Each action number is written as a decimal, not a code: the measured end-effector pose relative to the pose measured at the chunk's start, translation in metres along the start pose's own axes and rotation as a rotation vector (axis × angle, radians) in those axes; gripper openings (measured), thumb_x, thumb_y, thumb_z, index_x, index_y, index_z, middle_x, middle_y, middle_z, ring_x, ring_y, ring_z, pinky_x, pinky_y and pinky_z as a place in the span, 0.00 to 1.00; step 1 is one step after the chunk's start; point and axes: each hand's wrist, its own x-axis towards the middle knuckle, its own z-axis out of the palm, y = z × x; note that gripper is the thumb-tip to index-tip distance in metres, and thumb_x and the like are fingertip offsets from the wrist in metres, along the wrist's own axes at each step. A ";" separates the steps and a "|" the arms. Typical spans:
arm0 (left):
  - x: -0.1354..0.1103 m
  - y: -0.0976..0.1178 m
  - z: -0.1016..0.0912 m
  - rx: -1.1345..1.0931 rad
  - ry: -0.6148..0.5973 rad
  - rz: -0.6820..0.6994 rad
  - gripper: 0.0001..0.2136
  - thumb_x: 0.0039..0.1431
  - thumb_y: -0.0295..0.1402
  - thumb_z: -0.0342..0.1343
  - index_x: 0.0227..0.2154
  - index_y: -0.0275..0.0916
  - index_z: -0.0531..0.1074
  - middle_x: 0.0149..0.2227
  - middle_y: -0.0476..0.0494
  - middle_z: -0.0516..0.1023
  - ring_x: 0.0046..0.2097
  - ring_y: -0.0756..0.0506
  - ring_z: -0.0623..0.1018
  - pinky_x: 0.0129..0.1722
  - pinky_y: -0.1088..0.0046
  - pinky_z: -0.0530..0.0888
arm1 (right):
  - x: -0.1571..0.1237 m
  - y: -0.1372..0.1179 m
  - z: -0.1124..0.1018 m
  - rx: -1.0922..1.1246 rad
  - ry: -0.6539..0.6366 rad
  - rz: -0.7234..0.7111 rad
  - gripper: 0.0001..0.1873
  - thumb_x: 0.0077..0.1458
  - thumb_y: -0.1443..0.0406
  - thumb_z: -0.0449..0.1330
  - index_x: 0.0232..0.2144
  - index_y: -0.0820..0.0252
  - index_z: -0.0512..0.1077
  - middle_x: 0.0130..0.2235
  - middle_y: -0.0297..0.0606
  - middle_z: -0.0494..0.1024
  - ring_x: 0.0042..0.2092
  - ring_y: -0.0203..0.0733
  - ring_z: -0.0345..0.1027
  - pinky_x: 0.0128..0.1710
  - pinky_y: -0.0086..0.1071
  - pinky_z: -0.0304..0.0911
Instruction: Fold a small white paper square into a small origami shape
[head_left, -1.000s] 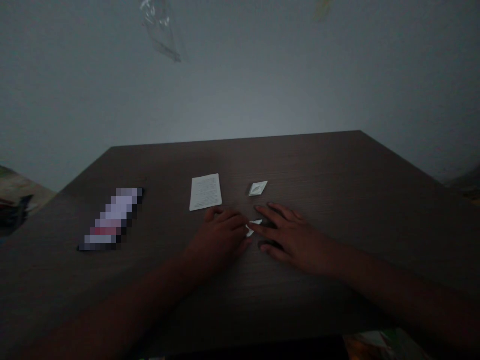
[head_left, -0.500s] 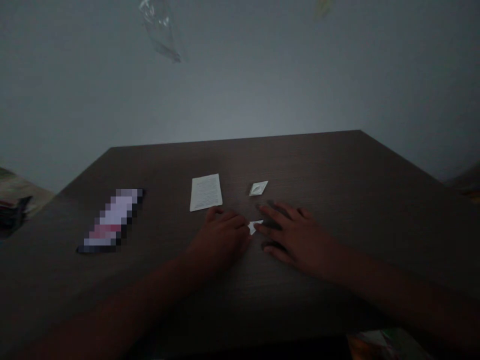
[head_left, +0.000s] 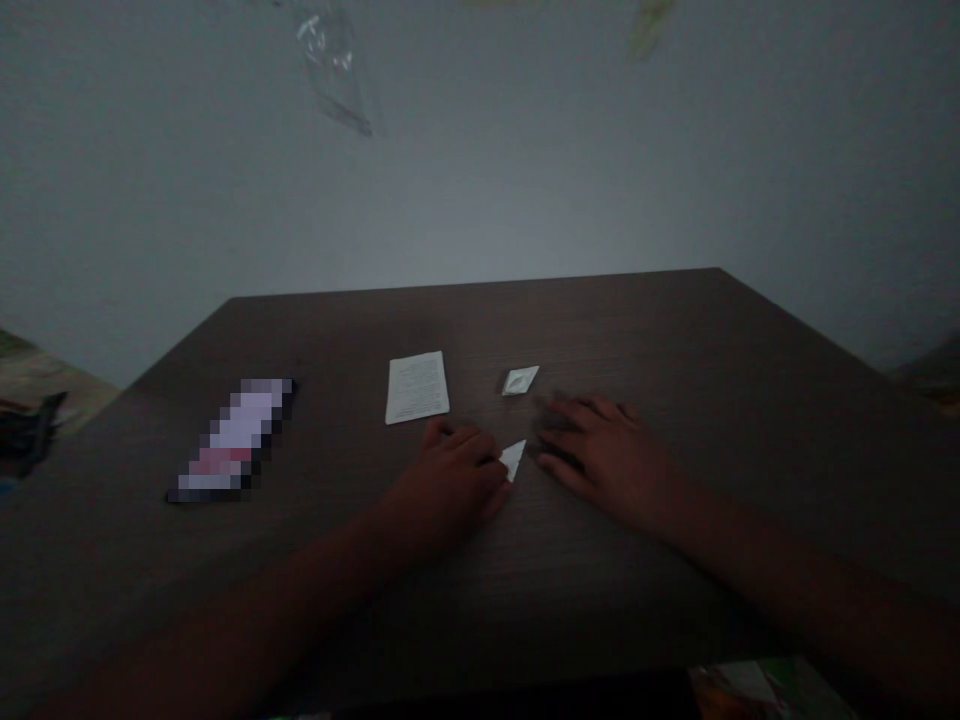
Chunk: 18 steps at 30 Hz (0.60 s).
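Note:
My left hand (head_left: pixel 457 475) lies on the dark table with its fingers curled over a small folded piece of white paper (head_left: pixel 513 460). Only the pointed right end of that paper shows; the rest is under the fingers. Just to the right, my right hand (head_left: pixel 607 445) rests with fingers stretched and apart, a small gap from the paper, holding nothing. Beyond the hands sits another folded paper piece (head_left: pixel 520 381), diamond-shaped with a raised middle. A square stack of printed paper sheets (head_left: pixel 417 388) lies past my left hand.
On the left of the table (head_left: pixel 600 320) lies a phone (head_left: pixel 236 435) with its screen blurred out. Behind the table stands a pale wall (head_left: pixel 525 180), with a clear plastic bag (head_left: pixel 334 70) hanging on it. Dark items (head_left: pixel 30 435) are beyond the left edge.
My right hand has drawn back to the right, off the folded paper, so more of its tip shows. My left hand keeps hold of it. The camera view has shifted slightly.

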 end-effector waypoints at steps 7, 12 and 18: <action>0.000 0.006 -0.001 -0.018 0.014 0.035 0.10 0.83 0.25 0.61 0.49 0.43 0.88 0.50 0.45 0.89 0.54 0.38 0.85 0.59 0.55 0.71 | 0.011 0.002 0.017 0.257 0.031 -0.176 0.08 0.78 0.66 0.70 0.50 0.51 0.90 0.49 0.42 0.90 0.54 0.54 0.81 0.57 0.49 0.70; 0.000 0.008 -0.006 -0.011 -0.036 0.032 0.10 0.81 0.25 0.62 0.54 0.43 0.87 0.51 0.44 0.89 0.55 0.37 0.85 0.61 0.53 0.70 | 0.018 0.007 0.027 0.367 0.032 -0.212 0.07 0.77 0.67 0.71 0.47 0.52 0.90 0.45 0.40 0.88 0.49 0.48 0.80 0.54 0.44 0.69; -0.002 0.010 -0.008 0.026 -0.089 0.023 0.13 0.77 0.24 0.64 0.58 0.43 0.86 0.52 0.44 0.89 0.55 0.37 0.86 0.62 0.52 0.70 | 0.027 0.017 0.031 0.448 0.001 -0.193 0.09 0.75 0.71 0.72 0.48 0.51 0.90 0.44 0.38 0.88 0.47 0.47 0.80 0.54 0.43 0.69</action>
